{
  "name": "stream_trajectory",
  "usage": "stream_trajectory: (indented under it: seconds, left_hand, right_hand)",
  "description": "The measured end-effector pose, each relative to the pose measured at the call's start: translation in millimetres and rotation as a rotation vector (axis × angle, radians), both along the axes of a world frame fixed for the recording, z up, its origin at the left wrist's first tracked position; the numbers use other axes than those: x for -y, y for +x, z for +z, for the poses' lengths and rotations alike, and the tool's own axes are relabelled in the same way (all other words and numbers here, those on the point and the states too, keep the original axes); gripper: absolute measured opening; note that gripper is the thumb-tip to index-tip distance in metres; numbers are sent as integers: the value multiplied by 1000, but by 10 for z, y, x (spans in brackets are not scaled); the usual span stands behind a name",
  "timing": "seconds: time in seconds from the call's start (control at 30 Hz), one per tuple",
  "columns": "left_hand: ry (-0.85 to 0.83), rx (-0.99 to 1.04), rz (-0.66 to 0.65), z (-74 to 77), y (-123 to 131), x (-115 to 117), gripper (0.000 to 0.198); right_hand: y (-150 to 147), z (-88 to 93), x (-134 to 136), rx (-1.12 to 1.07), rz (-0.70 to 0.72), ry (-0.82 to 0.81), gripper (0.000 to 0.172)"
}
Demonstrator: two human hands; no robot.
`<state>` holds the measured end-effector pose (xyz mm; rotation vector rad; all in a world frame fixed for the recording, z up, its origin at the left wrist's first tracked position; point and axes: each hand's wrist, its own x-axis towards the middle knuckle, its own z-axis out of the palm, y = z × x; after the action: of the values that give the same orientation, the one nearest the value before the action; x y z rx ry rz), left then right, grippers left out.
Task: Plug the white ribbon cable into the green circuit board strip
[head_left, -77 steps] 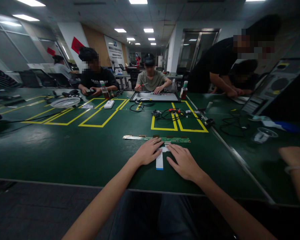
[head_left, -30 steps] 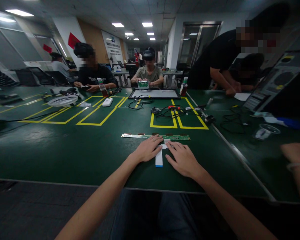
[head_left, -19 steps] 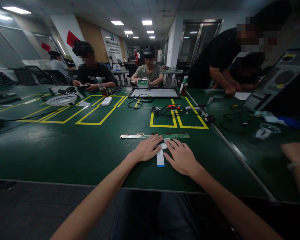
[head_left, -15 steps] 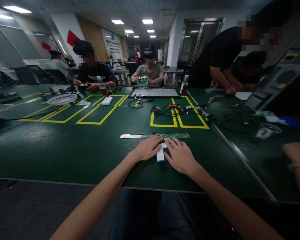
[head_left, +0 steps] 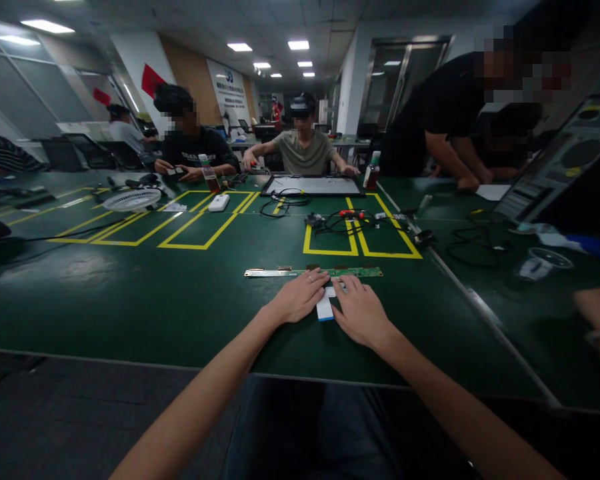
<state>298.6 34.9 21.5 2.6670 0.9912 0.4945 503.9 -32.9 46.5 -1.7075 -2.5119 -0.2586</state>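
Note:
A long, narrow green circuit board (head_left: pixel 363 272) lies crosswise on the green table. A white flat ribbon cable (head_left: pixel 325 308) with a blue end lies in front of it, bent at the top near the board. My left hand (head_left: pixel 303 295) rests flat, its stretched fingers at the board's near edge and its side against the cable. My right hand (head_left: pixel 361 308) lies just right of the cable, fingers extended over its upper part and thumb apart, beside its lower part. My fingertips hide where cable and board come together.
Beyond the board lie black cables with a red-handled tool (head_left: pixel 353 215). Farther off are a framed panel (head_left: pixel 314 185), two bottles, a white box (head_left: pixel 219 203) and a white fan (head_left: pixel 131 199). A computer case (head_left: pixel 563 160) and plastic cup (head_left: pixel 544 263) stand right. Co-workers sit around.
My hands stay nearly in place on the cable and board; the view shifts slightly. The person opposite no longer holds up a green board and has spread both arms over the panel.

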Motion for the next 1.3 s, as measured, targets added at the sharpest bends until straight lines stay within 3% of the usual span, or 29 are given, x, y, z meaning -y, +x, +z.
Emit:
stream_trajectory:
  seconds: [0.53,1.3]
  left_hand:
    - [21,-13,29,12,17,24,52]
    - [7,-43,-4,27,-7,-10,49]
  right_hand:
    - [100,-91,67,-180,21,-14,60]
    - [112,-103,88,-175,23,-52,64]
